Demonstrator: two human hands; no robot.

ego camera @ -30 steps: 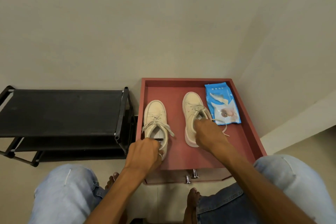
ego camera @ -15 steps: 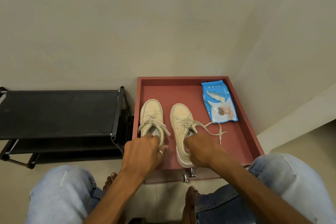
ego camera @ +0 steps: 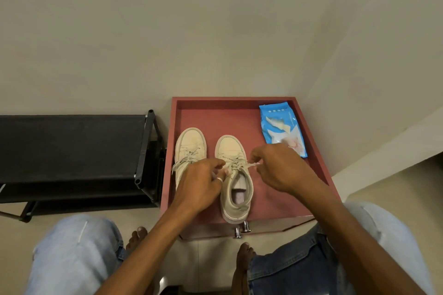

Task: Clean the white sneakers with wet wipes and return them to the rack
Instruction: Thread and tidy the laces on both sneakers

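Fingers (ego camera: 217,166) of the left hand (ego camera: 200,187) and the right hand (ego camera: 280,170) are curled, pinching the laces (ego camera: 236,165) of the right-side white sneaker (ego camera: 230,148). It stands on the red counter (ego camera: 235,99) just beside its pair (ego camera: 190,143). A blue wet wipes pack (ego camera: 281,132) lies flat near the counter's far right corner. The counter has a raised rim and two metal knobs (ego camera: 242,231) on its front, and sits against a beige wall (ego camera: 215,31). A black shoe rack (ego camera: 72,146) stands on the pale floor (ego camera: 211,258) to its left.
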